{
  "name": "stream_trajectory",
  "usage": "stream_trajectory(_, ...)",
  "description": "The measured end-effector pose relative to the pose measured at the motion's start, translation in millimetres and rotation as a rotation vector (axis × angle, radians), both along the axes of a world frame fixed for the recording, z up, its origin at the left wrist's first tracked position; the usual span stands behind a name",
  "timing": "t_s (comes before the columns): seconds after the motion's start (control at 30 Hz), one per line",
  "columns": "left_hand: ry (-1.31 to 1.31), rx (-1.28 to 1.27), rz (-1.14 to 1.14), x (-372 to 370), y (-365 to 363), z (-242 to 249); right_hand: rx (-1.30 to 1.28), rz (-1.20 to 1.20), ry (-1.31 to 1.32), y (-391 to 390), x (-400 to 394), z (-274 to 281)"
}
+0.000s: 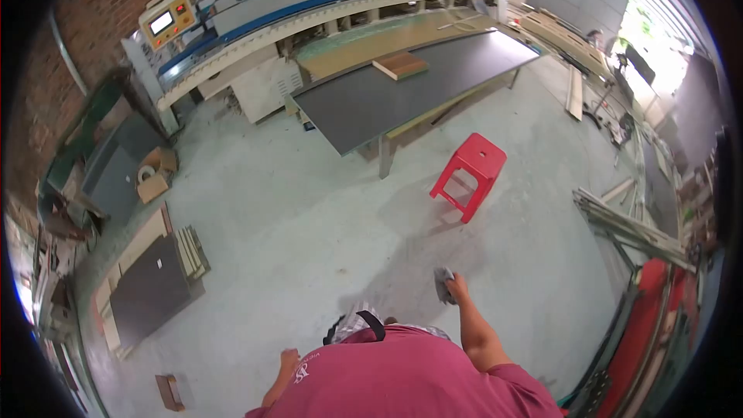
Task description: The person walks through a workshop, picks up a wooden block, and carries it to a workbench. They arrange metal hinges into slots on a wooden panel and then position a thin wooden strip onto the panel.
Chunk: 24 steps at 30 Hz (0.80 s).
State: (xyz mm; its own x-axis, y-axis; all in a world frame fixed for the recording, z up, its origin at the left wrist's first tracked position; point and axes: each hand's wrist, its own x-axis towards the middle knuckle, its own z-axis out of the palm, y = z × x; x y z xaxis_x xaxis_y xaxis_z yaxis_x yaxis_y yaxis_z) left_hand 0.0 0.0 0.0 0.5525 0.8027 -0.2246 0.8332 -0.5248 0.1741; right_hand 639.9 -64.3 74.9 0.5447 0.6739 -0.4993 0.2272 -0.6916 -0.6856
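My right hand hangs out in front of my body, closed on a dark grey object. It may be a cloth or a small tool; its kind is not clear. Beyond that hand stands a red plastic stool, apart from it. Low beside my shirt, my left hand has its fingers curled in, and nothing shows in them.
A dark-topped table carries a wood-coloured panel piece. Behind it runs a long machine with a yellow control box. Dark boards are stacked at left, near a cardboard box. Metal strips lie at right.
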Motion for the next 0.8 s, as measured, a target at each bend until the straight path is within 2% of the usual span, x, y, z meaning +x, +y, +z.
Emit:
stream_trajectory(0.07, -0.710, -0.836, 1.341, 38, 11, 16, 0.202, -0.242, 0.138, 33, -14, 24)
stream_trajectory(0.1, -0.771, -0.896, 1.331, 123, 88, -12, 0.200, -0.222, 0.061, 124, 50, 29)
stream_trajectory(0.17, -0.718, -0.890, 1.199, 167, 149, 6, 0.436, -0.302, 0.574, 180, 50, -9)
stream_trajectory(0.2, -0.702, -0.870, 1.121, 187, 195, 16, 0.438, -0.301, 0.704, 219, 38, 1)
stream_trajectory(0.27, -0.651, -0.877, 0.975, 228, 248, 41, 0.340, -0.302, 0.900, 267, 29, 1)
stream_trajectory(0.3, -0.658, -0.888, 0.980, 241, 277, 41, 0.259, -0.293, 0.976, 287, 28, -11)
stream_trajectory(0.37, -0.570, -0.811, 0.697, 264, 337, 38, 0.222, -0.362, 1.119, 316, 17, -11)
stream_trajectory(0.43, -0.578, -0.829, 0.821, 277, 397, 40, 0.165, -0.357, 1.326, 359, 18, 3)
stream_trajectory(0.47, -0.628, -0.814, 0.845, 281, 426, 42, 0.171, -0.360, 1.214, 378, 21, 14)
stream_trajectory(0.53, -0.609, -0.751, 0.823, 278, 490, 19, 0.228, -0.371, 1.226, 421, 39, 16)
stream_trajectory(0.6, -0.413, -0.591, 0.623, 273, 555, -6, 0.338, -0.378, 1.290, 452, 63, -1)
stream_trajectory(0.63, -0.506, -0.557, 0.710, 276, 572, 10, 0.281, -0.406, 1.332, 467, 80, -25)
stream_trajectory(0.67, -0.607, -0.496, 0.810, 284, 590, 28, 0.227, -0.426, 1.305, 484, 83, -17)
stream_trajectory(0.7, -0.871, -0.647, 1.094, 290, 607, 34, 0.301, -0.316, 1.372, 501, 87, -18)
stream_trajectory(0.73, -0.997, -0.661, 1.184, 297, 616, 55, 0.237, -0.381, 1.353, 519, 92, -28)
stream_trajectory(0.77, -1.065, -0.654, 1.199, 301, 621, 65, 0.230, -0.338, 1.271, 538, 85, -4)
stream_trajectory(0.8, -1.069, -0.260, 0.740, 292, 625, 9, 0.240, -0.201, 1.379, 551, 100, -31)
